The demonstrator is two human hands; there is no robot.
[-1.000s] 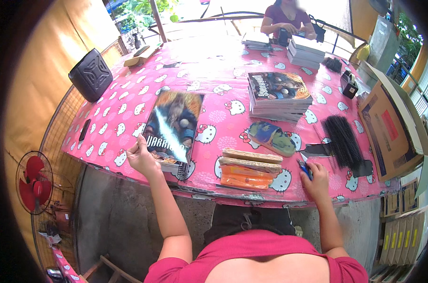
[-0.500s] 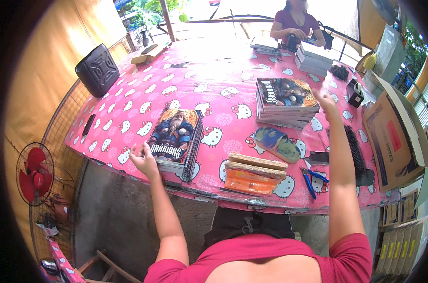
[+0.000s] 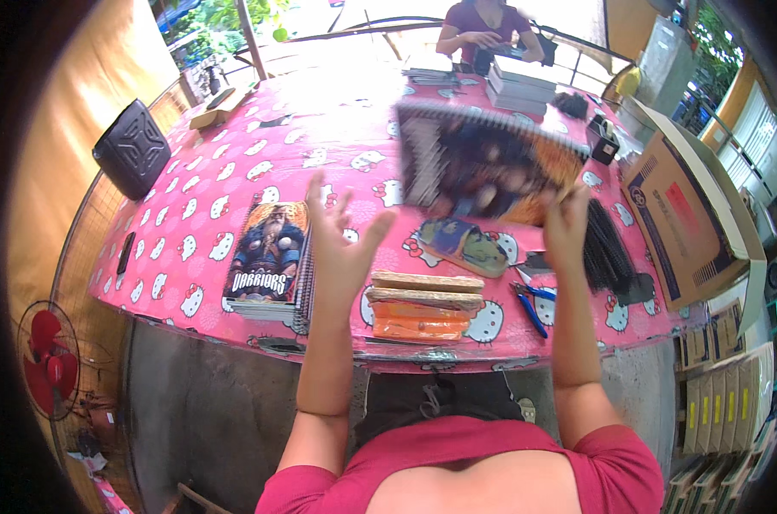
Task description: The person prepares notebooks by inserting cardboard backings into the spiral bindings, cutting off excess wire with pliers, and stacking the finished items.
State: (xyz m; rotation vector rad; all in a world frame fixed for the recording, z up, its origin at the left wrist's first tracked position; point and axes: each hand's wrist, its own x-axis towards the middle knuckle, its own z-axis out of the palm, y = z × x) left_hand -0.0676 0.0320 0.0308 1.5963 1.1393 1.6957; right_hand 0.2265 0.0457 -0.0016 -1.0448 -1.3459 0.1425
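Tabletop (image 3: 178, 265), notebook (image 3: 483, 163) in right grip (image 3: 567, 227)

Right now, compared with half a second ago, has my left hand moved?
Yes, rightward: your left hand has gone from the left edge of the notebook pile to its right side.

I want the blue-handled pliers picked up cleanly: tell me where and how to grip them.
Take the blue-handled pliers by both handles, probably from the near right: they lie flat, jaws pointing away and left, handles splayed, one toward the person, one to the right. The right hand is closest but holds a spiral-bound notebook.
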